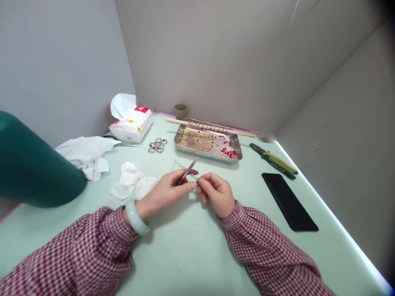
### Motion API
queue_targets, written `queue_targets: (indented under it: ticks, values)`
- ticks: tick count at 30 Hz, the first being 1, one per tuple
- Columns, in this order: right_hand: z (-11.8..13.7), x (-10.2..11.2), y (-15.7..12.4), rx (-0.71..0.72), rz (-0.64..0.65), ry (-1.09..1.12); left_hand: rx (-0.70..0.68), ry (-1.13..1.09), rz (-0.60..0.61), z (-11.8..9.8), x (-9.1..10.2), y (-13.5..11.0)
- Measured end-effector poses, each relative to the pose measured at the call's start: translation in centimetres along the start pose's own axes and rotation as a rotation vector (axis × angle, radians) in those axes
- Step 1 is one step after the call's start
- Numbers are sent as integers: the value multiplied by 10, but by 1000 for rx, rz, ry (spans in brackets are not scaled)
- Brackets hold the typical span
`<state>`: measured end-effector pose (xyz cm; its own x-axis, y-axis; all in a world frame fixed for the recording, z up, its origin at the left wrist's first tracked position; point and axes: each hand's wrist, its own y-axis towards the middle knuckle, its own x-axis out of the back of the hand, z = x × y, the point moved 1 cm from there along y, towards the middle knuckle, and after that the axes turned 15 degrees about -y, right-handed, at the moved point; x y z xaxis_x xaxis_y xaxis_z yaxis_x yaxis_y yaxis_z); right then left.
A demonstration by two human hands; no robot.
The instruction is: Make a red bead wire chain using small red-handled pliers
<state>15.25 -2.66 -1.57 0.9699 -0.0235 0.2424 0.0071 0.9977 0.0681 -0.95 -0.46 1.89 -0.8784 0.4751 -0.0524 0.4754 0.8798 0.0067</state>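
My left hand [168,187], with a pale bangle at its wrist, is closed on pointed tweezers [189,169] whose metal tip points up and away. A thin beaded chain [193,176] runs across its fingers, and one end trails past them over the table. Close beside it, my right hand [216,191] pinches the near end of that chain between thumb and forefinger. Beyond both hands stands a metal tray [206,155] with gold, clear and red beads. Several small rings with red beads [157,145] lie left of the tray.
Across the tray's back lies a wooden stick [210,128] wound with beads. Pliers [274,161] and a black phone-like slab [289,201] lie right. A tissue pack [132,123], crumpled tissues [131,181], a small cup [180,111] and a large green cylinder [33,164] stand or lie left and behind.
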Motion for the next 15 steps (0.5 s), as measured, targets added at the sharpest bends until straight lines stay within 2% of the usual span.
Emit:
queue_targets:
  ticks: [8, 12, 15]
  values:
    - [-1, 4, 3, 0, -196, 37, -67, 230, -52, 1, 3, -2]
    - [-1, 4, 3, 9, -225, 48, -121, 339, -110, 4, 4, -3]
    - [-1, 4, 3, 7, -228, 48, -144, 343, -95, 7, 5, -3]
